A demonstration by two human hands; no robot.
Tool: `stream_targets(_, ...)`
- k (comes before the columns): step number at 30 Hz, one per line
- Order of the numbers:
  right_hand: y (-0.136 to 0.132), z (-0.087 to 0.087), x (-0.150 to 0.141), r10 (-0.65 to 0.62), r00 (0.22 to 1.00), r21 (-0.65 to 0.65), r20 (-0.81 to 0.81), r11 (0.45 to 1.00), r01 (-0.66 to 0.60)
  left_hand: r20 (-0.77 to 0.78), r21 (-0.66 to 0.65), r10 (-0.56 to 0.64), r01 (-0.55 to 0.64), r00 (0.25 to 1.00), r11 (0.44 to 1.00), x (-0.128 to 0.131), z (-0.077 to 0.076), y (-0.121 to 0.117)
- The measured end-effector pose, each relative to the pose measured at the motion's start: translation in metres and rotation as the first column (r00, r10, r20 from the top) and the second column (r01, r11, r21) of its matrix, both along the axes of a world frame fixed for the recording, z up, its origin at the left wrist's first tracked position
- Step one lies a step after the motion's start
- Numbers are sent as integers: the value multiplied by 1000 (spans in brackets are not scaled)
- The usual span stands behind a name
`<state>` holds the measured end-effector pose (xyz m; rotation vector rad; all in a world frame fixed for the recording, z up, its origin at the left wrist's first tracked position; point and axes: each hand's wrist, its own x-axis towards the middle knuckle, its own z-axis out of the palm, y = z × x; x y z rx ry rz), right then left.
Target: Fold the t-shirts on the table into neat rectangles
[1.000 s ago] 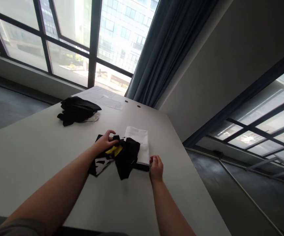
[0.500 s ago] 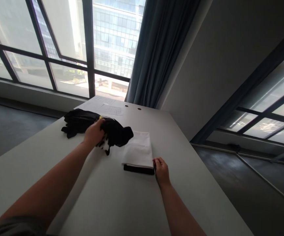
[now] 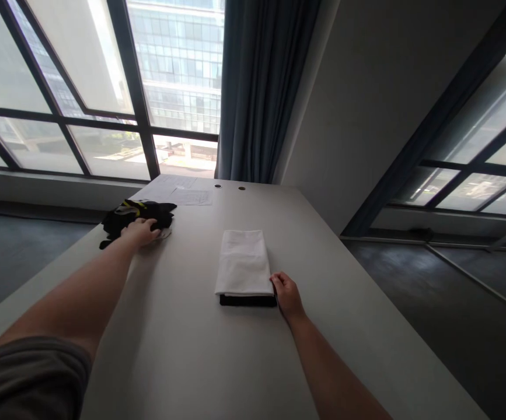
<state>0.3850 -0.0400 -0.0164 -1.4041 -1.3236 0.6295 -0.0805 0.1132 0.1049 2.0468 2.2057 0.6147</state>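
A folded white cloth (image 3: 244, 262) lies flat near the middle of the table, on top of a folded black cloth (image 3: 247, 300) whose front edge sticks out below it. My right hand (image 3: 288, 296) is closed, fingertips pinched at the right edge of the white cloth. Over at the far left, a crumpled heap of black fabric (image 3: 115, 220) with yellow trim and some white or grey parts sits close to the table's edge. My left hand (image 3: 139, 233) rests on the front of this heap, its fingers stretched out over the fabric.
The white table (image 3: 182, 350) has two round holes near its far end. Printed paper sheets (image 3: 191, 196) lie behind the black heap. Beyond the table are a window (image 3: 178, 76), a blue-grey curtain (image 3: 265, 87) and a wall.
My left hand has moved left with the bunched black fabric, which now lies on the heap, away from the white cloth. My right hand has stayed at the white cloth's edge.
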Motion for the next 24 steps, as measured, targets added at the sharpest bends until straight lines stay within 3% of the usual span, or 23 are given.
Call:
stream_targets(4, -5, 1, -4, 26, 997, 17, 66, 999, -28, -7, -57, 162, -162, 987, 985, 12, -82, -37)
stream_targets(6, -10, 2, -8, 46, 983, 60, 178, 997, -57, -4, 43, 163, -163, 987, 986, 25, -108, -55)
stream_targets(8, -14, 4, -13, 54, 951, 104, 304, 991, -90, -6, 79, 44, -44, 999, 996, 45, -122, -74)
stream_targets(11, -18, 5, -20, 44, 899, 137, 435, 984, -114, 76, 107, -237, 228, 969, 968, 90, -125, -105)
stream_targets(13, -19, 7, -26, 38, 875, 177, 482, 974, -140, 173, 127, -458, 442, 872, 888, 125, -120, -125)
stream_targets(15, -23, 11, -35, 32, 856, 237, 515, 955, -178, 340, 187, -575, 546, 744, 817, 156, -114, -138)
stream_targets(18, -34, 18, -57, 105, 785, 259, 610, 910, -323, 702, 255, -492, 463, 515, 849, 183, -108, -140)
stream_targets(20, -43, 22, -73, 272, 655, 158, 705, 840, -520, 862, 207, -372, 431, 344, 878, 186, -108, -134)
stream_targets(21, -46, 23, -80, 365, 564, 82, 740, 784, -615, 897, 175, -330, 449, 295, 876, 183, -108, -131)
stream_targets(22, -49, 22, -85, 438, 478, 9, 762, 730, -684, 906, 150, -314, 476, 285, 866, 179, -110, -128)
stream_targets(24, -53, 19, -90, 520, 367, -83, 772, 654, -752, 873, 85, -309, 507, 377, 858, 168, -113, -124)
